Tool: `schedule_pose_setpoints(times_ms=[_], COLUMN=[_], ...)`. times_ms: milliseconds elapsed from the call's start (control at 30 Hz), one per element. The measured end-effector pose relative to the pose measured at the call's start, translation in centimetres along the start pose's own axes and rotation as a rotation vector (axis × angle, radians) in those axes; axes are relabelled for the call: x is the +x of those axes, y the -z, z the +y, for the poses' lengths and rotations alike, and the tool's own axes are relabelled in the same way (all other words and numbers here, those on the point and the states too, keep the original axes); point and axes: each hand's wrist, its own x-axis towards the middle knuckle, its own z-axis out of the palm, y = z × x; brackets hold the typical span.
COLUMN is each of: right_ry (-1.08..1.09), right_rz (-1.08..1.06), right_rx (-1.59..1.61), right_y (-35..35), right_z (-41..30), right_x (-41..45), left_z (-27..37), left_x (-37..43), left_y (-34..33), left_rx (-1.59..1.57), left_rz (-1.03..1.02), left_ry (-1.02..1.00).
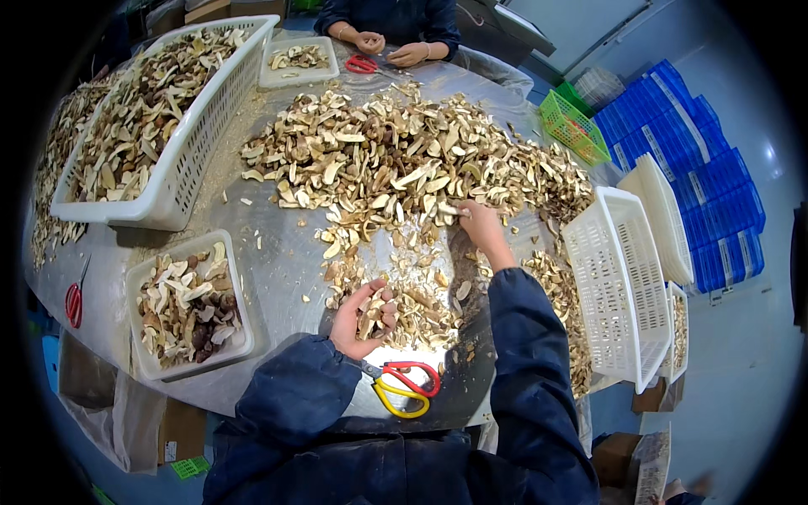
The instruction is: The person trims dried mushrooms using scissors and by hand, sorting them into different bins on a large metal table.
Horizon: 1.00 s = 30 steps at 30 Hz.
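My left hand (362, 319) is cupped around several dried mushroom slices, low over a small scatter of pieces (416, 309) near the table's front. Farther out, my right hand (483, 227) pinches a pale mushroom slice (451, 210) at the near edge of a large pile of sliced dried mushrooms (404, 151). Scissors with one red and one yellow handle (407, 388) lie just in front of me, their blades partly hidden by my left wrist and sleeve. A white plastic tray (243, 297) of mushroom slices stands to the left.
A large white perforated basket (208, 132) heaped with slices stands at the left. Red-handled scissors (74, 303) lie near the left edge. At right are a white basket (600, 284) on its side and blue crates (688, 158). A co-worker's hands (407, 53) rest across the table.
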Motion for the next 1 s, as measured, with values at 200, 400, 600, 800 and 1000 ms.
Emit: schedule_pose_setpoints(times_ms=[200,400,600,800,1000], right_ry=[-0.115,-0.244,-0.082,0.148,0.086], right_rz=[-0.246,-0.304,-0.009,0.147,0.134], right_rx=[0.549,1.473,0.826,0.096,0.218], right_y=[3.6,3.2,3.0,-2.0,-2.4], right_z=[-2.2,-12.0,-12.7,-4.0,-4.8], right_x=[-7.1,-12.0,-10.8,-9.9,-11.3], left_z=[-0.5,-1.3,-0.1,1.1,12.6], left_x=[0.0,-0.5,-1.2,-5.5,-15.2], left_y=[-0.1,-2.1,-0.7,-2.5,-2.1], left_rx=[0.005,0.014,-0.094,-0.214,0.129], left_rz=[0.017,0.031,-0.088,-0.069,-0.371], left_ry=[0.013,0.039,-0.082,-0.262,-0.743])
